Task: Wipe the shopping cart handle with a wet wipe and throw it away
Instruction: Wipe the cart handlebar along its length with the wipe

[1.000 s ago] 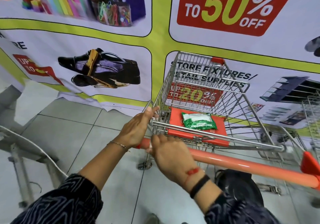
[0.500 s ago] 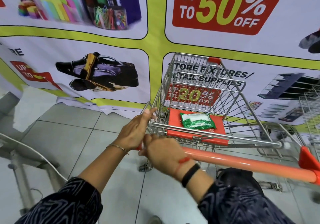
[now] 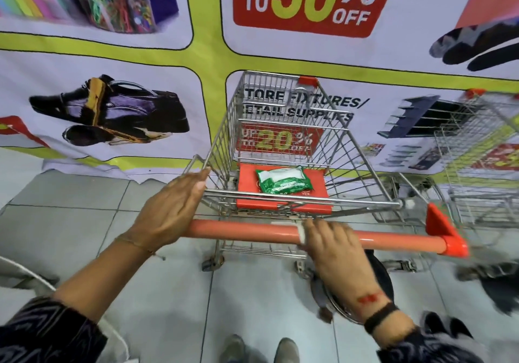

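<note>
Wet wipe [image 3: 302,233] under right hand [image 3: 335,243] (on handle [image 3: 244,229])

A wall is covered by a large printed banner [image 3: 207,62] with white panels divided by yellow-green bands, showing stationery, black shoes, shelving and a red "UP TO 50% OFF" sign [image 3: 311,0]. Its wrinkled bottom edge is seen hanging just above a floor [image 3: 70,222] of pale grey tiles with thin dark joints. A white cable [image 3: 25,270] is seen at the lower left, and even, soft light is cast throughout.
</note>
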